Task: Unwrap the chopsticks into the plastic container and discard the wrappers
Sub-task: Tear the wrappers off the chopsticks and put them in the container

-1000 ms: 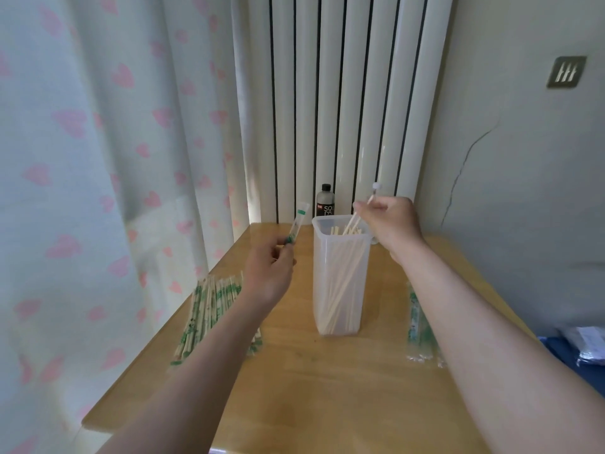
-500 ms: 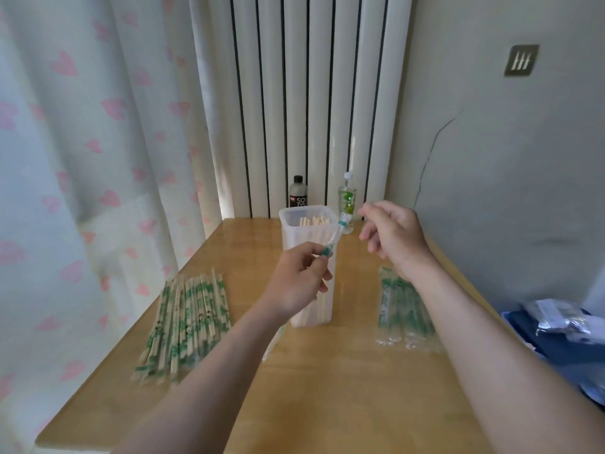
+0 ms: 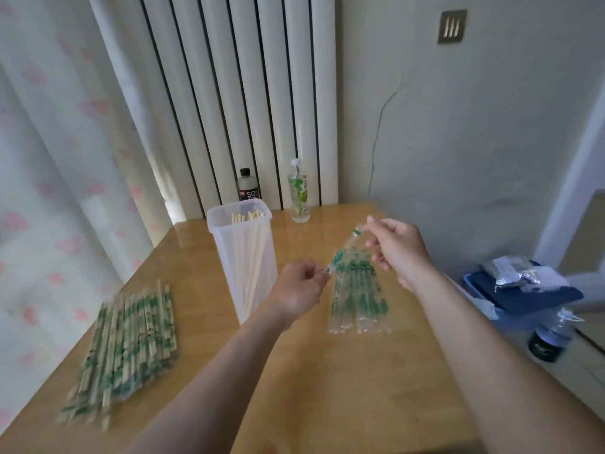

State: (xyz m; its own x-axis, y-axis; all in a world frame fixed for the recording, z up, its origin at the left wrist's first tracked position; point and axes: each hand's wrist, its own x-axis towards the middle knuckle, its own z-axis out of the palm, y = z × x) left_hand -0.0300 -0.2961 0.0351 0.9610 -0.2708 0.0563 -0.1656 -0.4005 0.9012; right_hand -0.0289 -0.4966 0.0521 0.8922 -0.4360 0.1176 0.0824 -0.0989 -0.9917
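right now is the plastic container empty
No, the plastic container already holds several bare chopsticks standing inside it.

I hold one empty wrapper (image 3: 343, 250), clear plastic with green print, stretched slanting between my left hand (image 3: 299, 291) and my right hand (image 3: 397, 247), just above the pile of discarded wrappers (image 3: 358, 293) lying flat on the table's right side. The plastic container (image 3: 244, 257) stands upright in the middle, translucent, with bare chopsticks (image 3: 252, 253) leaning inside. The wrapped chopsticks (image 3: 126, 345) lie in a heap at the left, perhaps a few dozen; they are blurred.
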